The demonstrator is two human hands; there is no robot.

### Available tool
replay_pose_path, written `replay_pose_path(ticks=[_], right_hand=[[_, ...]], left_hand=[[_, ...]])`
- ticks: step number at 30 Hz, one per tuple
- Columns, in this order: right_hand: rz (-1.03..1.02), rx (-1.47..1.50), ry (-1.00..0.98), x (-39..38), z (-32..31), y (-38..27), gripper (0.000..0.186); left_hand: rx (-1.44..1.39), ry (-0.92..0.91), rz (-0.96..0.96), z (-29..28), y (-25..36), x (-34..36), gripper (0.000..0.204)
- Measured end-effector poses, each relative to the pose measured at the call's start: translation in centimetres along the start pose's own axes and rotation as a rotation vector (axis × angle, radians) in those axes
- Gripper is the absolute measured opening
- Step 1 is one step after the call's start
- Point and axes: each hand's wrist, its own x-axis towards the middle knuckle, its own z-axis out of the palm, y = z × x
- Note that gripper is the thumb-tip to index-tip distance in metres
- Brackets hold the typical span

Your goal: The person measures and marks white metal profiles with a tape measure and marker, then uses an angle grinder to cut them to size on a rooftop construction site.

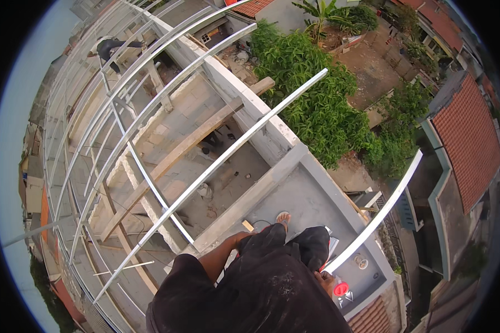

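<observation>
My right hand [326,282] is low at my right side, fingers curled at the near end of a long silvery metal bar [375,219] that reaches up and away to the right. A red round thing [340,288] sits just beside that hand; its kind is unclear. My left forearm [222,258] stretches forward past my left knee, and the knee and dark clothing hide the left hand. Ahead of that knee lies a small pale wooden piece [248,226]. My bare foot [283,217] rests on the grey slab [300,191].
Another long metal bar [228,166] slants across ahead of me. Wooden beams [172,158] span a deep drop to the floor below. Metal roof ribs [103,172] fill the left, where another person [110,49] bends over them. Right of the wall [250,100] stand leafy trees [311,89].
</observation>
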Motion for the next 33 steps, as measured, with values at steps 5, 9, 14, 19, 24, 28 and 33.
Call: replay_pose_path(ticks=[5,9,14,19,24,28,33], right_hand=[[-0.342,-0.39,-0.327,11.8,-4.2,-8.0,0.036],[-0.623,-0.887,-0.636,22.4,-7.7,-12.8,0.032],[-1.39,-1.23,-1.103,36.0,-8.2,-13.4,0.043],[-0.793,-1.376,-1.0,34.3,-4.1,-18.3,0.037],[-0.86,-1.489,-1.076,30.1,4.3,-21.3,0.038],[-0.763,-1.529,-1.186,23.6,9.8,-24.0,0.037],[-0.6,-1.771,-1.38,19.5,17.6,-26.8,0.029]], left_hand=[[-0.685,0.33,-0.528,5.3,3.5,0.1,0.079],[-1.212,0.643,-0.673,11.8,10.0,-1.8,0.08],[-1.606,0.87,-0.848,26.4,14.7,-0.5,0.062],[-1.582,1.081,-0.703,40.4,14.2,6.2,0.053],[-1.227,1.523,-0.387,49.4,12.2,12.1,0.048],[-1.749,1.848,-0.594,41.9,20.1,6.3,0.069],[-2.492,1.841,-0.546,43.2,27.9,8.9,0.073]])
